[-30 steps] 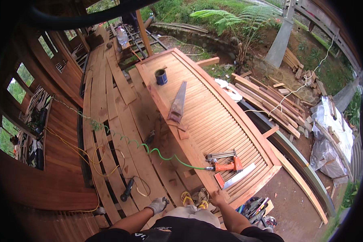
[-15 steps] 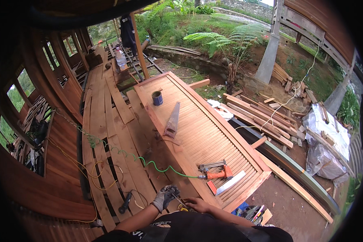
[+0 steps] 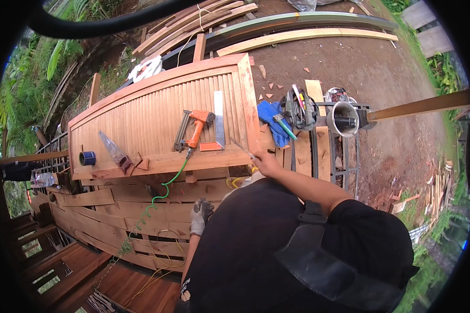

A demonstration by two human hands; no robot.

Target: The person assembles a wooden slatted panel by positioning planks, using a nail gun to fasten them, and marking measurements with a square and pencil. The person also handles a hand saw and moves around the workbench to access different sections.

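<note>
My right hand (image 3: 268, 163) is closed around a slim metal-shafted hand tool (image 3: 242, 147), whose exact kind is too small to tell. Its shaft crosses the near right corner of the wooden louvred panel (image 3: 251, 99). Lower and to the left, my left hand (image 3: 200, 216) wears a grey glove with dark fingers. Those fingers look loosely bent and apart, with nothing visible in them. On the panel lie a white-bladed try square (image 3: 219, 117), an orange nail gun (image 3: 199, 127) with a green coiled hose, and a handsaw (image 3: 115, 151). A dark blue can (image 3: 87, 158) stands near the far left end.
Right of the panel are a tool bag (image 3: 300, 109), a hammer (image 3: 284, 127) on blue cloth, and a pale bucket (image 3: 343, 119) on a metal frame. Stacked timber (image 3: 214, 21) lies beyond. Plank decking (image 3: 156, 216) with gaps and a yellow cord (image 3: 156, 266) runs on the left.
My view has swung to the right. My hands, close together before around the slim tool, are now apart: the right holds it over the panel's corner, and the left is lower and empty.
</note>
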